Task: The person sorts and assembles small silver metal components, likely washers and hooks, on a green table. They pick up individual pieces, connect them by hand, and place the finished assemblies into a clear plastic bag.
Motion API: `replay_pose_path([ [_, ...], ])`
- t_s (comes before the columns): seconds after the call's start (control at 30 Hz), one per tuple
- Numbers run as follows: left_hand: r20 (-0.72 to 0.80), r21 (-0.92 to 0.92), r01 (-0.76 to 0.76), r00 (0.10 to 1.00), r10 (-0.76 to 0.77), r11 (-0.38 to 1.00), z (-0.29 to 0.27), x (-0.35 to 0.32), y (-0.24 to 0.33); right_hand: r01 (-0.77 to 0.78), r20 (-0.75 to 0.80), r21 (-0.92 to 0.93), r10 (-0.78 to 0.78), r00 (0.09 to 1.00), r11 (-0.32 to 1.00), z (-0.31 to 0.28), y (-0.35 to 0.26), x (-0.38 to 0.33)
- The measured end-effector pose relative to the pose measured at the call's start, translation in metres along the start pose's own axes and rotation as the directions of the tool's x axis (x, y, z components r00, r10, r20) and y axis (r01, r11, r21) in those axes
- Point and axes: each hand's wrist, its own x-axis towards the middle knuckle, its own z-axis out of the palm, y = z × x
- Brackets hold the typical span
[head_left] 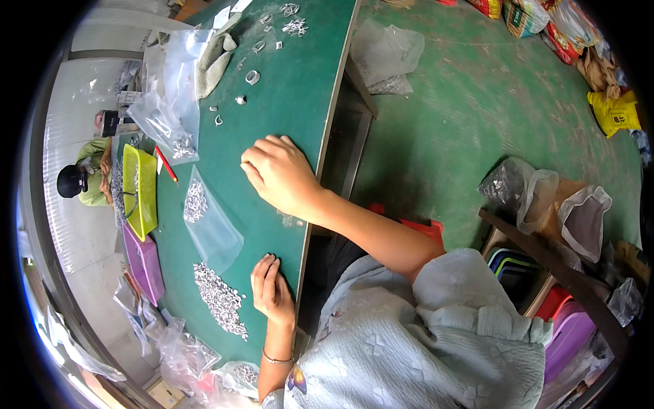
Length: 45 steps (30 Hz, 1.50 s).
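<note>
At the near edge of a green table (289, 88), the left hand (272, 290) is held loosely curled, the right hand (283, 177) with fingers bent together; whether anything is gripped cannot be told. Past the left hand, small silver pieces (221, 301) are heaped near a part-filled clear bag (216, 240). Farther, a yellow-green basket (144, 194) is seen.

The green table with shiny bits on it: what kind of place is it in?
Probably a small workshop: the green table holds a heap of small silvery pieces, with a yellow-green basket and a purple basket nearby.
</note>
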Motion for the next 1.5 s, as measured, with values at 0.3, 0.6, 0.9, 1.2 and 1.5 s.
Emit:
replay_pose_path([
  [0.3, -0.068, -0.040, -0.010, 0.998, 0.007, 0.999, 0.000, 0.005, -0.007, 0.004, -0.003, 0.052, -0.004, 1.000, 0.999, -0.002, 0.003, 0.004],
  [0.6, 0.005, -0.837, 0.427, 0.630, -0.776, 0.342, -0.022, 0.014, -0.009, -0.009, 0.101, 0.050, 0.003, 0.995, 0.999, -0.001, -0.004, 0.007],
  [0.9, 0.394, -0.868, -0.156, 0.362, -0.845, -0.472, -0.011, 0.045, -0.029, -0.032, 0.233, -0.048, 0.042, 0.971, 0.998, -0.004, 0.005, 0.006],
  [1.2, 0.132, -0.980, -0.076, 0.450, -0.883, -0.185, -0.017, 0.072, -0.035, -0.049, 0.235, -0.076, 0.066, 0.970, 0.996, 0.001, -0.003, 0.006],
  [1.5, -0.404, -0.078, 0.291, 0.865, -0.297, 0.954, -0.037, 0.022, -0.044, -0.019, 0.197, -0.093, 0.038, 0.980, 0.995, 0.005, 0.005, 0.008],
])
